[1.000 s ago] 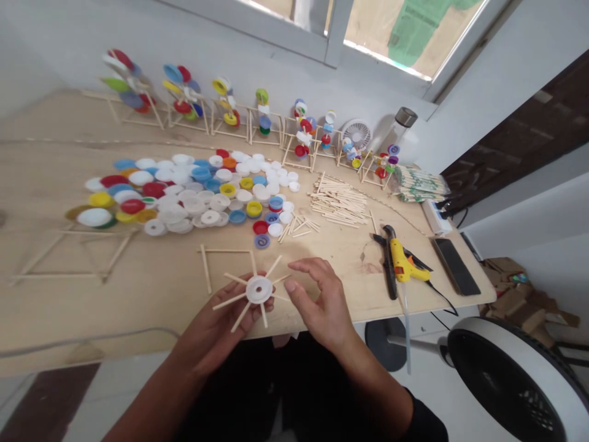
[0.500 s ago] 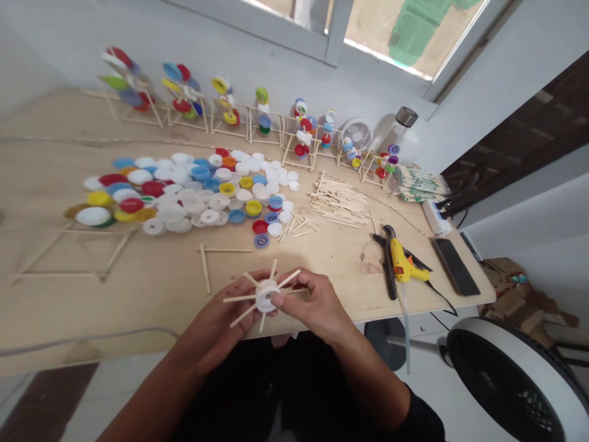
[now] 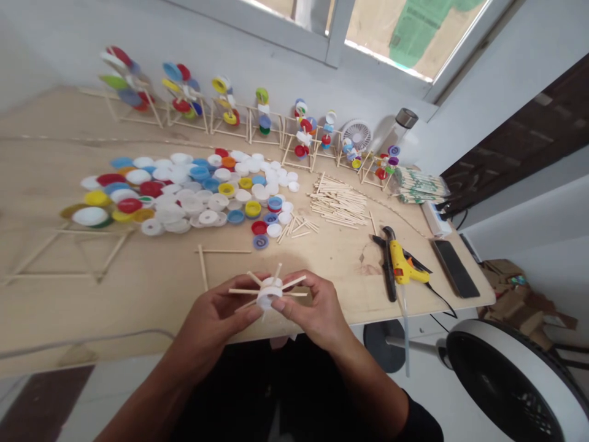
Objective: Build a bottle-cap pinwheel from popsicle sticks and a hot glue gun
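No words or numbers readable from where I'm standing, tbh. Green print on packet near back: too blurry. Swirl mark on bluish-purple cap. Faint marks on green sheet outside window, illegible.

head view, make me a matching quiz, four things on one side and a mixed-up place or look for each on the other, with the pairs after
Things
1. spoked white piece
2. glue gun
3. phone
4. bottle

Places or looks
A. mainly yellow
B. see-through, silver-topped
C. held by left hand and right hand
D. dark, flat near the table's right end

Pairs: 1-C, 2-A, 3-D, 4-B
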Demonstrator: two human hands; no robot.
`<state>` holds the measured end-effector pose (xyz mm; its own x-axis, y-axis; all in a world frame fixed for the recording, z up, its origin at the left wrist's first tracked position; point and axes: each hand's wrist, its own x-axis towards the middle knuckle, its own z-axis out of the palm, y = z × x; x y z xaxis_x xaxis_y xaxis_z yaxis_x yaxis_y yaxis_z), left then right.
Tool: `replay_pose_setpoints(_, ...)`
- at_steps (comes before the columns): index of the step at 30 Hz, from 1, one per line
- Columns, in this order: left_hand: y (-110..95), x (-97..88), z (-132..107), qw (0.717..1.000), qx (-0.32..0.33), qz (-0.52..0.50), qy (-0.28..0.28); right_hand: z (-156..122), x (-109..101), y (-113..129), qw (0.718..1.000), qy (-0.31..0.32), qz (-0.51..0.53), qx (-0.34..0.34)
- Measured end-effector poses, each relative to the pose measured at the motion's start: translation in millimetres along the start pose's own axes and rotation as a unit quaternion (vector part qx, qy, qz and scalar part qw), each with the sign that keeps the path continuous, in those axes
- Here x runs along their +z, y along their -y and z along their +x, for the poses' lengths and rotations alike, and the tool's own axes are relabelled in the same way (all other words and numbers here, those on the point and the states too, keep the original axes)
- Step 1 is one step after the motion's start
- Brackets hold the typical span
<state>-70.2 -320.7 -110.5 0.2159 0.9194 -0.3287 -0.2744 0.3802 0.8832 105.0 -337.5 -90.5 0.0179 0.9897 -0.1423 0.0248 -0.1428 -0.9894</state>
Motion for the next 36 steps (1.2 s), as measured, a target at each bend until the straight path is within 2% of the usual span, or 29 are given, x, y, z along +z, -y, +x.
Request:
replay_pose_setpoints(7, -1.0, -0.3, 3.8, 0.998, 0.017, 0.053, -0.006, 0.0, -2.6, -1.5, 0.999, 0.011, -0.025, -0.019)
replay_pose_setpoints(20, 0.7, -3.3, 6.2, 0.998, 0.014, 0.056, 0.000, 2.8, -2.8, -2.2, 0.996, 0.007, -0.076, -0.040)
replay_pose_setpoints(25, 0.7, 0.3, 7.3, 0.999, 0.000, 0.038, -0.027, 6.5, -0.7, -3.7, 0.996, 0.003, -0.079, -0.039)
replay_pose_setpoints(30, -2.3, 3.5, 8.3, 0.998, -0.008, 0.002, -0.065, 9.2, -1.9, -0.8, 0.997, 0.031, -0.068, -0.033)
replay_pose_setpoints(36, -6.5, 3.3, 7.6, 0.995, -0.017, 0.009, -0.097, 10.0, -3.7, -2.3, 0.998, -0.020, -0.050, -0.031)
